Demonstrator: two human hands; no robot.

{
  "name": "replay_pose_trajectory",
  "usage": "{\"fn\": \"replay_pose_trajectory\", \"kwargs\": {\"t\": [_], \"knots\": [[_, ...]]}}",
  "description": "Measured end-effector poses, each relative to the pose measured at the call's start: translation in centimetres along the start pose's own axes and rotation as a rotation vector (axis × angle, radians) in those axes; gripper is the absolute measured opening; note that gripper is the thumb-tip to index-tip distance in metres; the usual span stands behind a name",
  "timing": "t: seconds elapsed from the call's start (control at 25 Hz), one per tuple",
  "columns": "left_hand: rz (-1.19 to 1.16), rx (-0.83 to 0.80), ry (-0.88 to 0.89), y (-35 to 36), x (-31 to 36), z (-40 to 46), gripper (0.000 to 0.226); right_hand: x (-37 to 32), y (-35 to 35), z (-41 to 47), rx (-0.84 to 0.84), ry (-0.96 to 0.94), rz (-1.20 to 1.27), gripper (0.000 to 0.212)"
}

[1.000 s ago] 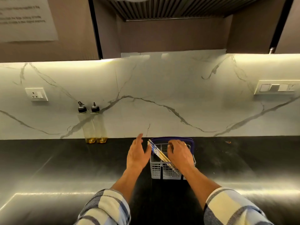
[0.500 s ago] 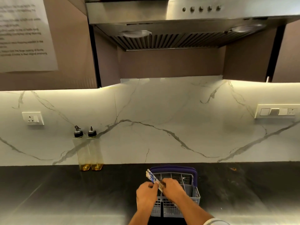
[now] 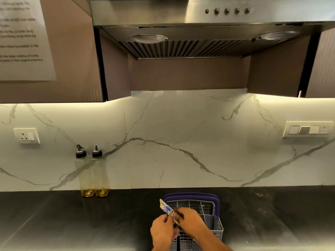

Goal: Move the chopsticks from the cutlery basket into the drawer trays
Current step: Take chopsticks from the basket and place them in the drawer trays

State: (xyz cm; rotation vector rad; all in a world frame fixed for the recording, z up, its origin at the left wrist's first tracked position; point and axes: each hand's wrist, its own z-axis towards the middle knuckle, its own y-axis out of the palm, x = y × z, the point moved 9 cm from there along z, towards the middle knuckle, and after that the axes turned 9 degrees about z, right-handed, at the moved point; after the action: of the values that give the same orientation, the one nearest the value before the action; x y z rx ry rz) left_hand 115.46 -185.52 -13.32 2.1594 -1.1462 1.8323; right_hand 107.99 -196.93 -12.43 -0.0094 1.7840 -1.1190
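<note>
The left hand (image 3: 163,230) has now joined the right hand (image 3: 190,223); both pinch the blue-patterned wooden chopsticks (image 3: 167,210), gathered above the grey plastic cutlery basket (image 3: 216,227), ready for lifting out.

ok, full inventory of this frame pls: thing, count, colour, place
chopsticks: one bundle, count unclear, blue-and-white patterned tops, held over the basket's left edge
cutlery basket: 1, grey with purple handle, on the countertop, bottom centre
countertop: 1, black, across the bottom
oil bottles: 2, clear with black spouts, a little amber liquid, against the backsplash, left
backsplash: 1, white marble with grey veins
socket: 1, white, left wall
switch panel: 1, white, right wall
range hood: 1, steel, top centre
paper notice: 1, white, upper-left cabinet
left hand: grips the chopsticks
right hand: grips the chopsticks
</note>
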Motion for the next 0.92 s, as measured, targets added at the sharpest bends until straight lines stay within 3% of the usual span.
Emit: {"fn": "replay_pose_trajectory", "kwargs": {"t": [0.6,0.92], "knots": [[-0.053,0.028,0.032,0.1,0.1,0.3,0.019,0.3,-2.2,0.4,0.107,0.009,0.045,0.013],[-0.238,0.014,0.004,-0.5,0.0,0.8,0.010,-0.3,-3.0,-0.6,0.136,0.008,0.157,0.012]]}}
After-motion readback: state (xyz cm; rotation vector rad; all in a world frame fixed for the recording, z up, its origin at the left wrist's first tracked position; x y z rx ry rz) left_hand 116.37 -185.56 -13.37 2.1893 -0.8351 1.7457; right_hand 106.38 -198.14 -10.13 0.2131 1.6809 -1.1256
